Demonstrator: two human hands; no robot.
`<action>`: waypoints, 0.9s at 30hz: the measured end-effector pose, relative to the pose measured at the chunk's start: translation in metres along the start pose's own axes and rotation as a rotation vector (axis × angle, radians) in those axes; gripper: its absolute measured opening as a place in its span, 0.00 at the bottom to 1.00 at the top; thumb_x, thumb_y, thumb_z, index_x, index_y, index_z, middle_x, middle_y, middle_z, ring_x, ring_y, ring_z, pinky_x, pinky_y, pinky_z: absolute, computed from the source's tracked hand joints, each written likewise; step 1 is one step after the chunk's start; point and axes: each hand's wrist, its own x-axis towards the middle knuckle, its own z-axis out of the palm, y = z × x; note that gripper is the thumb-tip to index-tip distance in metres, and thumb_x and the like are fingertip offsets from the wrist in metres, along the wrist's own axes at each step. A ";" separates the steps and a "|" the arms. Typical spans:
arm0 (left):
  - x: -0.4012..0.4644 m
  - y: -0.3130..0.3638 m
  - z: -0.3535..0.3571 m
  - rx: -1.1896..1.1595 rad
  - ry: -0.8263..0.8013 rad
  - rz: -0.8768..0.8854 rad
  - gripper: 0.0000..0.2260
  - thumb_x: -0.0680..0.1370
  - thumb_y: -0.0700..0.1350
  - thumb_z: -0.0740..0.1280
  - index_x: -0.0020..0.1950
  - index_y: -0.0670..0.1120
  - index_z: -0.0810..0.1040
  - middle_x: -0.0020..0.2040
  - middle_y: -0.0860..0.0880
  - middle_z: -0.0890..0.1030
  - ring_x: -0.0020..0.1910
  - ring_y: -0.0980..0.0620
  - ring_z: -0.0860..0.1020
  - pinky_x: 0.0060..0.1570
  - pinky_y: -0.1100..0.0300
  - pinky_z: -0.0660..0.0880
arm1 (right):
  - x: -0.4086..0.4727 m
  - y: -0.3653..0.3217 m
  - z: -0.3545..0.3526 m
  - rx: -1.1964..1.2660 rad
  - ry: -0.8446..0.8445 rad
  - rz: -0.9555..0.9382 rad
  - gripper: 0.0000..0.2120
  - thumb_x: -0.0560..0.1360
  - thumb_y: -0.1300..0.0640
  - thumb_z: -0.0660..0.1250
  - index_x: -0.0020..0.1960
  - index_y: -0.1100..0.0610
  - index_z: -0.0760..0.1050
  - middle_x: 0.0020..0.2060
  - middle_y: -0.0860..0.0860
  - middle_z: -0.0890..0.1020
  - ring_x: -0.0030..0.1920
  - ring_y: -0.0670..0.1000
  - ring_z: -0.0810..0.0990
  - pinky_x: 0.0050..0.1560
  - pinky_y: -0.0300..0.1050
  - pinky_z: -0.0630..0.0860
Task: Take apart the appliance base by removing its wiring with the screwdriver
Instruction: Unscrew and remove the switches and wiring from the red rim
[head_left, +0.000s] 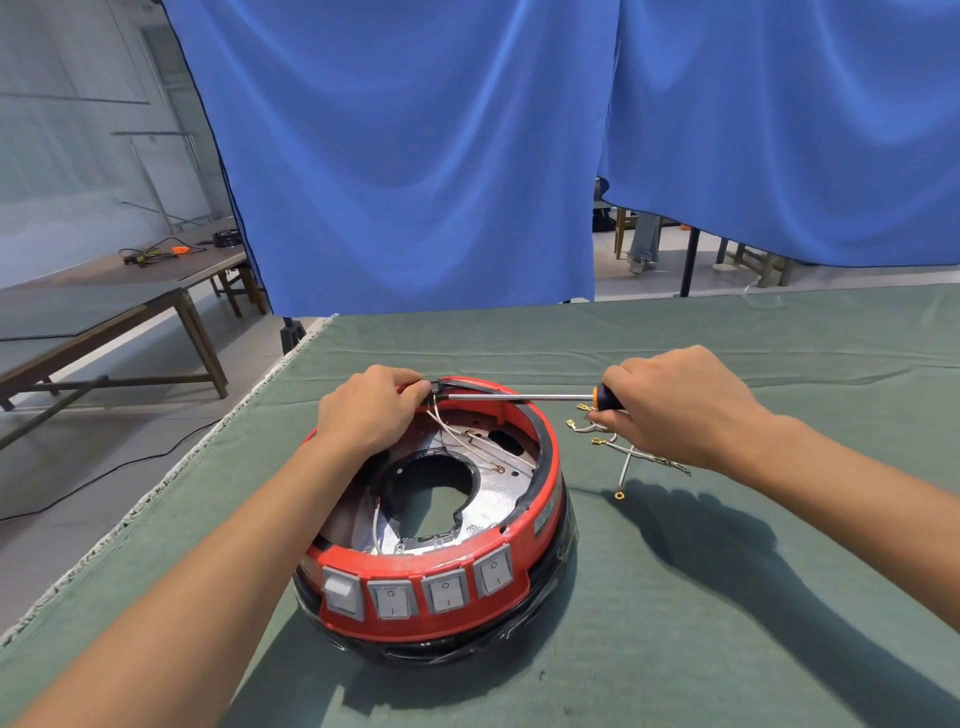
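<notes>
A round red and black appliance base (540, 499) lies on the green cloth, with several grey rocker switches (444, 595) on its near side. Thin white wires (462, 441) run across its metal inner plate. My left hand (371, 410) grips the far rim of the base, fingers curled over the edge. My right hand (675, 405) holds the orange and black handle of a screwdriver (519, 397). Its long steel shaft lies level across the base, and its tip sits at the far rim beside my left fingers.
Loose white wires with brass terminals (618, 447) lie on the cloth under and beside my right hand. The green-covered table (727, 597) ends at its left edge near the base. Blue curtains (415, 156) hang behind. Wooden benches (104, 312) stand at left.
</notes>
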 end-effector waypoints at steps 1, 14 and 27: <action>0.000 0.001 -0.001 -0.005 -0.008 -0.011 0.12 0.79 0.59 0.58 0.56 0.60 0.79 0.53 0.52 0.81 0.56 0.45 0.77 0.49 0.55 0.68 | 0.000 0.001 -0.002 0.028 -0.008 0.008 0.18 0.79 0.39 0.53 0.50 0.49 0.75 0.45 0.45 0.81 0.44 0.52 0.81 0.33 0.43 0.65; -0.014 -0.015 -0.036 -0.044 -0.151 -0.088 0.10 0.75 0.56 0.68 0.48 0.52 0.84 0.46 0.43 0.83 0.49 0.42 0.79 0.47 0.55 0.75 | -0.007 -0.027 -0.050 0.423 -0.211 0.411 0.26 0.76 0.35 0.57 0.29 0.53 0.65 0.28 0.47 0.71 0.33 0.54 0.72 0.28 0.42 0.60; -0.035 -0.019 -0.015 -0.428 0.089 -0.240 0.10 0.79 0.52 0.61 0.48 0.46 0.75 0.52 0.45 0.81 0.46 0.48 0.77 0.49 0.56 0.72 | -0.011 -0.069 -0.067 0.336 -0.242 0.374 0.25 0.77 0.38 0.53 0.30 0.54 0.65 0.28 0.49 0.69 0.27 0.50 0.67 0.28 0.46 0.60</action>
